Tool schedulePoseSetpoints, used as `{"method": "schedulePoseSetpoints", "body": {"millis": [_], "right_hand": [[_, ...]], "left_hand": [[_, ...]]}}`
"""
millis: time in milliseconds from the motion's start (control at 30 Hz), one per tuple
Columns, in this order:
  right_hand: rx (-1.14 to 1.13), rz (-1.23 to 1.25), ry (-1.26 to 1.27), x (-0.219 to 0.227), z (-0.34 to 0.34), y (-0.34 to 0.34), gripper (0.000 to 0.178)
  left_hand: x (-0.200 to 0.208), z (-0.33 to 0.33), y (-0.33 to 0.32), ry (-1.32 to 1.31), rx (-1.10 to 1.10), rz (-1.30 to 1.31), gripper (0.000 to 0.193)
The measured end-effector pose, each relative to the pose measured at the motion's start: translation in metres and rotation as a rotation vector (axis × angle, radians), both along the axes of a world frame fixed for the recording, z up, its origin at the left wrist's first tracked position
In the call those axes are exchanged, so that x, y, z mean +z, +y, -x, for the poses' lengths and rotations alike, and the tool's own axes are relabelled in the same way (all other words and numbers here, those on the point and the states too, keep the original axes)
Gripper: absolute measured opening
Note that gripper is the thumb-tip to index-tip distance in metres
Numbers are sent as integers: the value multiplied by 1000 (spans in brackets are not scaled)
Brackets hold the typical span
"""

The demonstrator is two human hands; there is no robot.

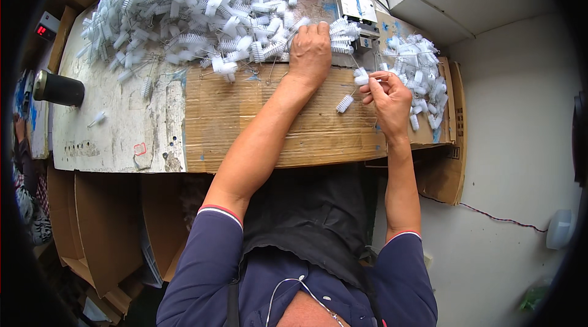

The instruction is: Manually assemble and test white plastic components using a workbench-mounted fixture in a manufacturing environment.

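Note:
My left hand [310,52] is closed, its back up and its fingertips hidden, at the edge of a big heap of small white bristle brushes [184,8] with thin wire stems. A bunch of the same brushes [344,34] juts out from its thumb side, seemingly in its grip. To the right and nearer, my right hand [391,101] pinches one small brush [361,76] between thumb and fingers. Another brush [345,104] lies on the cardboard just left of that hand. Past it sits a smaller brush pile [419,76].
A small metal device [356,5] stands behind my hands. Flattened cardboard [245,125] covers part of the worn table [116,131]. A dark cylinder [58,88] and a lone brush [97,118] are at left. Cardboard boxes [107,223] stand below; a wall [508,112] bounds the right.

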State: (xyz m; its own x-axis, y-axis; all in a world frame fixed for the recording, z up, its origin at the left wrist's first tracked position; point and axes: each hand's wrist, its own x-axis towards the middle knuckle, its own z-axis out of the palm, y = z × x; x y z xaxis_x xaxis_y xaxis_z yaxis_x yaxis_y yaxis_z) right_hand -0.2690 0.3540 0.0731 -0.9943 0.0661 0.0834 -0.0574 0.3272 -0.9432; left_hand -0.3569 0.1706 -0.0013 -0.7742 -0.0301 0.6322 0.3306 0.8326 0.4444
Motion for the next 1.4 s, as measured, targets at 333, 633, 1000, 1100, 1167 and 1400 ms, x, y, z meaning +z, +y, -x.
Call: {"method": "schedulePoseSetpoints", "body": {"millis": [333,633,1000,1100,1167,1400], "right_hand": [[280,-765,642,-26,-19,8,11],[-51,-833,124,-24,-26,-3,20],[-51,-816,-58,-16,-31,-8,16],[-60,-809,-54,-17,-28,-4,13],[-81,-725,70,-17,-24,3,11],[-169,-275,116,-15,-6,7,10]], "left_hand": [[2,-5,-4,22,-19,62,10],[10,-10,-3,-22,11,-29,12],[7,-13,-3,-47,31,-199,18],[4,-10,-4,-66,40,-199,19],[8,-10,-3,-1,38,-223,20],[10,-7,-4,-57,33,-256,24]]}}
